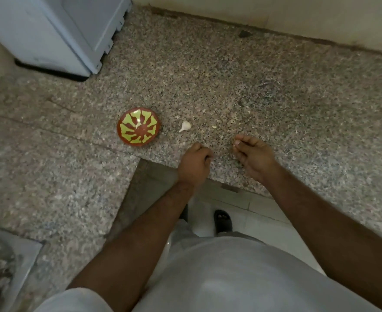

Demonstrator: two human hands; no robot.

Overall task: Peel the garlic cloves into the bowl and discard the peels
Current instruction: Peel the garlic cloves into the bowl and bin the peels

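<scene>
Top: loose pale grey garment [242, 278], short sleeves above the elbows
Forearms: bare
Footwear: black open-toed sandal [223, 221] below the garment's hem

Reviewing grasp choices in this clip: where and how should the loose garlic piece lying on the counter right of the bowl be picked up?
Pinch the garlic across its rounded bulbous part, thumb and fingertip on opposite sides, coming down from above. It lies flat on the granite counter with its thin tail pointing down-left towards the bowl; that tail looks too slim to hold. The left hand seems nearer, probably the easier reach.
</scene>
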